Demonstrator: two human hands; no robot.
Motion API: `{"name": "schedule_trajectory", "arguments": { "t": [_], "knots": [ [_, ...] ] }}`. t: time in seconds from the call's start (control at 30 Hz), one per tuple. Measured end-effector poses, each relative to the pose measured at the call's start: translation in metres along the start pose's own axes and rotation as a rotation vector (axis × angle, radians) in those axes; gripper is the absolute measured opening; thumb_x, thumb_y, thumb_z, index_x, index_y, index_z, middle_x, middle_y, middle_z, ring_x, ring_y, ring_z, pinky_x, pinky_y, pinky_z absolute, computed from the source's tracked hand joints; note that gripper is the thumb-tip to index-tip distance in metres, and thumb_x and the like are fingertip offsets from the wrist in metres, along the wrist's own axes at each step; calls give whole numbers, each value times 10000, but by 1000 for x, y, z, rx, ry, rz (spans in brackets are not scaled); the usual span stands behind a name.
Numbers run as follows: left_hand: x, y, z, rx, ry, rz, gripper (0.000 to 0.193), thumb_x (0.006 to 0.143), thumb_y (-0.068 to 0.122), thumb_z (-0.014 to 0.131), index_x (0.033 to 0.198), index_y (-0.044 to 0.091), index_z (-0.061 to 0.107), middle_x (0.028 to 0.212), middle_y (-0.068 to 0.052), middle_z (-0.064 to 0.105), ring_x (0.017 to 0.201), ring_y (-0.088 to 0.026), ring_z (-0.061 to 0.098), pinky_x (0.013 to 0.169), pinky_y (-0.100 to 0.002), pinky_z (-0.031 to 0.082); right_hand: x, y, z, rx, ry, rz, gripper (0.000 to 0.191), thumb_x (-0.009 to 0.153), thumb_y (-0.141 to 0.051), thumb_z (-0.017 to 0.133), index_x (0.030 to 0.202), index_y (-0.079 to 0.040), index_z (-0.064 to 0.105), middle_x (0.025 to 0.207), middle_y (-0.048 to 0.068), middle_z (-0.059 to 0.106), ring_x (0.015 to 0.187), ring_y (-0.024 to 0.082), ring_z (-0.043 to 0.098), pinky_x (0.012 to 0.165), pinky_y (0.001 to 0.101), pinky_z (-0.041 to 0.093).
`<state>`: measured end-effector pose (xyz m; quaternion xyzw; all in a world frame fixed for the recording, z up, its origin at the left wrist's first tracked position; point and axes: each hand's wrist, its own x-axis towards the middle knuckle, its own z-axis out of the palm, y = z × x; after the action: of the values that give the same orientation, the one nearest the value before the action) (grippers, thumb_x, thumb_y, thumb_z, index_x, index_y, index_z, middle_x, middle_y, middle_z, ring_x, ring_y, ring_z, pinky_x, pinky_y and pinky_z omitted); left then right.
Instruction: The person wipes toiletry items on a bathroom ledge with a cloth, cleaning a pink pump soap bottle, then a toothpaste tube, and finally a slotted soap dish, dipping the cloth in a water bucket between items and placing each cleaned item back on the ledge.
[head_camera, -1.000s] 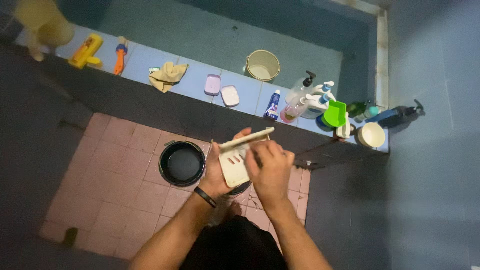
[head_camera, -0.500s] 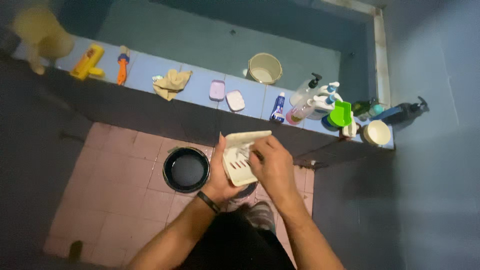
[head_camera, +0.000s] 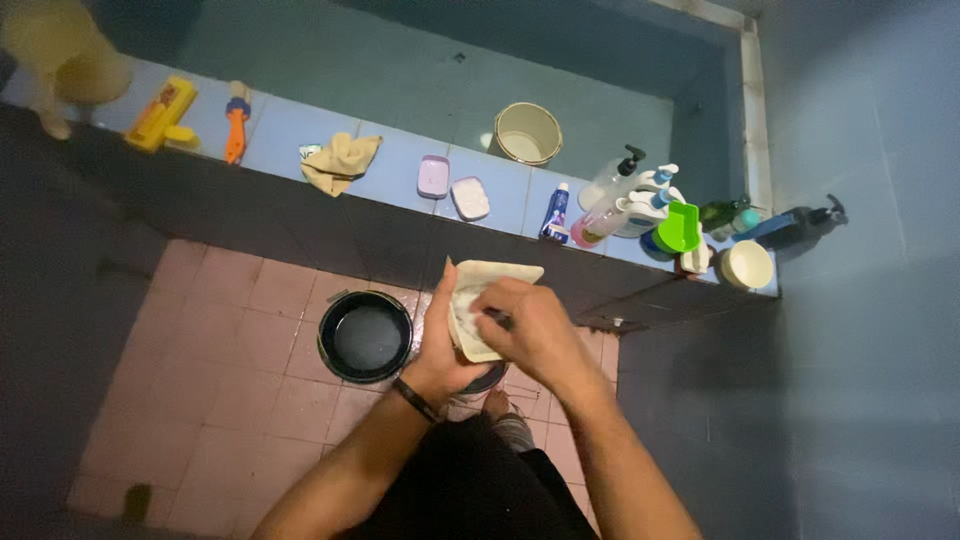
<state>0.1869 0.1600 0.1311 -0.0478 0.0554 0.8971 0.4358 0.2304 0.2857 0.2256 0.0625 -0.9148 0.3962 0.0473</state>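
Gripping the cream plastic soap case (head_camera: 478, 300) upright, the left hand (head_camera: 445, 345) steadies it; right hand (head_camera: 530, 325) fingers press inside it.

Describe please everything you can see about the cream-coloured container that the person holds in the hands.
The cream container looks like a small hinged plastic box, perhaps a soap case, though that is uncertain. Its lid stands open, tilted toward the tiled ledge. The inside looks whitish, maybe soapy. The left hand grips it from the side and below, thumb along its left edge. The right hand lies over the open tray, fingers pressing inside it. It is held in the air above the pink floor tiles, near a dark round basin.
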Motion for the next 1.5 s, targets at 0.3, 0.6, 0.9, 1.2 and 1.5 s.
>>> {"name": "schedule_trajectory", "arguments": {
  "t": [0.3, 0.6, 0.9, 1.2, 1.5],
  "knots": [
    [-8, 35, -7, 265, -38, 187, 683, 1089, 561, 401, 1418, -20, 546, 1296, -167, 661, 1165, -281, 654, 1015, -415, 526, 9, -2, 4, -124, -92, -102, 144, 848, -113, 720, 969, -37, 729, 976, 141, 714, 936, 367, 680, 819, 459, 542],
    [-20, 43, 1, 614, -213, 378, 734, 1059, 573, 513, 1518, 11, 407, 1385, -199, 559, 1294, -267, 566, 1125, -412, 479, 1, -34, 15, -145, 60, 67, 141, 866, -89, 740, 1000, -47, 721, 944, 127, 734, 823, 328, 662, 718, 413, 528],
    [-24, 47, 3, 597, -140, 425, 780, 998, 578, 592, 1501, 16, 394, 1330, -202, 571, 1165, -255, 617, 1026, -399, 529, -7, -42, 25, 188, -34, 134, 250, 835, -111, 756, 1047, -28, 651, 920, 133, 725, 767, 278, 718, 691, 369, 555],
    [-29, 50, -4, 555, -144, 442, 762, 988, 562, 621, 1485, 33, 389, 1349, -196, 572, 1166, -240, 621, 1031, -382, 535, -11, -48, 30, -116, 76, 77, 161, 894, -82, 751, 1049, -37, 756, 952, 136, 770, 744, 304, 682, 766, 379, 521],
    [-31, 41, -11, 509, -148, 309, 688, 1046, 526, 582, 1492, 34, 403, 1298, -188, 576, 1154, -240, 617, 998, -379, 545, -1, -2, 33, -96, 76, 201, 232, 825, -87, 761, 1054, -104, 791, 950, 113, 775, 778, 295, 695, 703, 385, 554]
  ]
}}
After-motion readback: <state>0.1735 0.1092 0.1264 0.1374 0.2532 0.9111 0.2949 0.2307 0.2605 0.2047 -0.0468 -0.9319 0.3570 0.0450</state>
